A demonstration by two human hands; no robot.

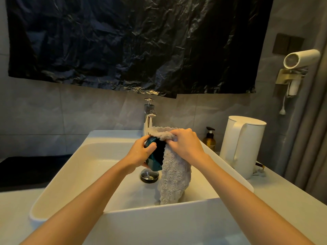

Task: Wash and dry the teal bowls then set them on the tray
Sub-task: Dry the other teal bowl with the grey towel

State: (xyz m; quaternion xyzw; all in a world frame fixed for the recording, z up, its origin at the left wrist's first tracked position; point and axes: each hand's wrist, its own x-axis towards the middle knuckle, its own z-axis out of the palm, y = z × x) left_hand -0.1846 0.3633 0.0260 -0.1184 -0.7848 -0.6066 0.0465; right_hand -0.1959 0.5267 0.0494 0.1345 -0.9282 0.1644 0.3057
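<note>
A teal bowl is held on its side over the white sink, its dark opening facing right. My left hand grips it by the rim and outer wall. My right hand grips a fluffy grey towel and holds it against the bowl's upper rim. The towel drapes over the bowl's top and hangs down into the basin. A dark tray lies on the counter to the left of the sink.
A chrome tap stands behind the bowl and the metal drain plug sits below it. At the right stand a white kettle and an amber pump bottle. A hair dryer hangs on the right wall.
</note>
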